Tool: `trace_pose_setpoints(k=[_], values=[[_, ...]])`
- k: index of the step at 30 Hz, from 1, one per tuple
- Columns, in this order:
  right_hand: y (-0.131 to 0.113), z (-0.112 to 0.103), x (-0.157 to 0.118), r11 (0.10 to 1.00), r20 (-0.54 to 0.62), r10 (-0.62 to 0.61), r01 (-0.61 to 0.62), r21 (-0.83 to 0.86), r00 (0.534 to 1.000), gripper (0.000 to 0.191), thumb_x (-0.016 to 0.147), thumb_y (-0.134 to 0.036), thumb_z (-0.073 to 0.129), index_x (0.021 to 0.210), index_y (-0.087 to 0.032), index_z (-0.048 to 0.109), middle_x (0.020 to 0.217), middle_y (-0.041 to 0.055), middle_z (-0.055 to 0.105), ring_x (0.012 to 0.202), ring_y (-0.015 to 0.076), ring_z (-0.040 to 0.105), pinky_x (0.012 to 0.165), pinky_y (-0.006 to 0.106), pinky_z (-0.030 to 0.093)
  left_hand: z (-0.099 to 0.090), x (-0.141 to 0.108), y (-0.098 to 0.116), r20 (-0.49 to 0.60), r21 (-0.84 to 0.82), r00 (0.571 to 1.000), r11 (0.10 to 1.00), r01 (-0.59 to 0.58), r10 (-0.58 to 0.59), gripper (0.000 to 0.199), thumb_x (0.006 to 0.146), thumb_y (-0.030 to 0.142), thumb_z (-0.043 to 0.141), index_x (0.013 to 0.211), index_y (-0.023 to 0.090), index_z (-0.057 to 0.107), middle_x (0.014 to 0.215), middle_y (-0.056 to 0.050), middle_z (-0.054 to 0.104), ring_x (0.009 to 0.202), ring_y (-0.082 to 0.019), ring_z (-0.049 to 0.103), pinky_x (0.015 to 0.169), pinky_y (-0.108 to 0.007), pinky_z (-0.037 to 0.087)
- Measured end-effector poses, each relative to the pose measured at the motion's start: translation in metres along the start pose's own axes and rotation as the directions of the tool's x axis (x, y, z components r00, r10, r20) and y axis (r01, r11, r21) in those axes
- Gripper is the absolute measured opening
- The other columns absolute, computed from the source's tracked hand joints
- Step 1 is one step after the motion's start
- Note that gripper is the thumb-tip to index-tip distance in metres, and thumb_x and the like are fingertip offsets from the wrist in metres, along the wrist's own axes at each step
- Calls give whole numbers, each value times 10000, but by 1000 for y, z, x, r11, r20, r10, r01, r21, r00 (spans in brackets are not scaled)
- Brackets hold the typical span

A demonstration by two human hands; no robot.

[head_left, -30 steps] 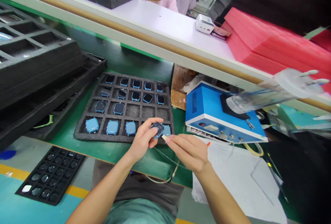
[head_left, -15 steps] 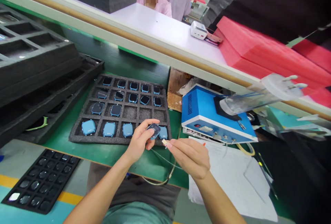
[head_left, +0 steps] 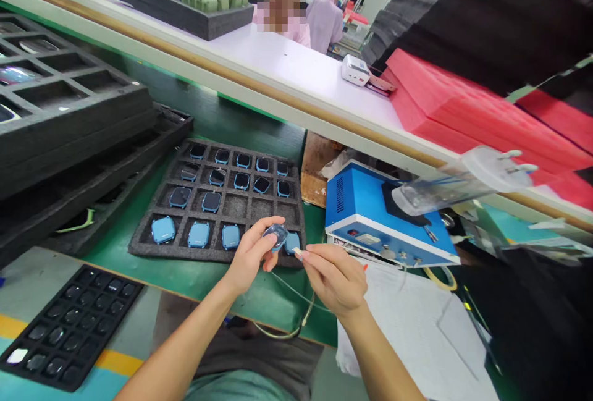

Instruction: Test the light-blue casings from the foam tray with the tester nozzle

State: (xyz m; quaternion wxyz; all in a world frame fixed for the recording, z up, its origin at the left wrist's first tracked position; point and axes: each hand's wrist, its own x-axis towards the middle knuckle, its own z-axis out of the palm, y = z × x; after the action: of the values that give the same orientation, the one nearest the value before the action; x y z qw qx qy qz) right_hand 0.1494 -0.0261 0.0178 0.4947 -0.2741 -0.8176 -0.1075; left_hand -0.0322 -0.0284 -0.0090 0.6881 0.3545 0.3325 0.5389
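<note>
Through the left hand [head_left: 250, 256] I gripped a watch [head_left: 278, 235], my thumb across its dark face and the fingers curled around its far edge and underside; much of it stuck out past the thumb, toward the right hand [head_left: 337, 276]. With that hand I pinched a small pale piece [head_left: 298, 253] between thumb and fingertips, near the watch but apart from it. I had both over the near edge of a grey foam tray [head_left: 178, 248], where more blue watches [head_left: 199, 235] sat in compartments. A thin cable [head_left: 293, 288] ran below my hands. Further right stood a blue box [head_left: 361, 194], with white sheets [head_left: 393, 327] in front; stacked foam trays [head_left: 78, 135] rose at left.
</note>
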Motion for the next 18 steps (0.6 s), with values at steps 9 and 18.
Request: trace_pose_setpoints(k=[9,18], values=[[2,-1,-3,1000,-9,15,-15,-4,1000,178,885,-41,704,973,-195,714,830,70,768,723,176,741,632,283,623,0,-1,1,49,-12,999,1000,-22,23,598,857,440,706,1336,148,502,732,33,598,486,-77,487,484,-236,336],[1,0,-6,1000,-16,16,-16,-11,1000,171,894,-55,710,990,-196,711,835,72,769,721,170,741,632,279,621,-2,-1,-1,35,-14,999,999,-33,34,612,846,426,716,1342,136,505,738,24,613,485,-79,496,474,-229,341]])
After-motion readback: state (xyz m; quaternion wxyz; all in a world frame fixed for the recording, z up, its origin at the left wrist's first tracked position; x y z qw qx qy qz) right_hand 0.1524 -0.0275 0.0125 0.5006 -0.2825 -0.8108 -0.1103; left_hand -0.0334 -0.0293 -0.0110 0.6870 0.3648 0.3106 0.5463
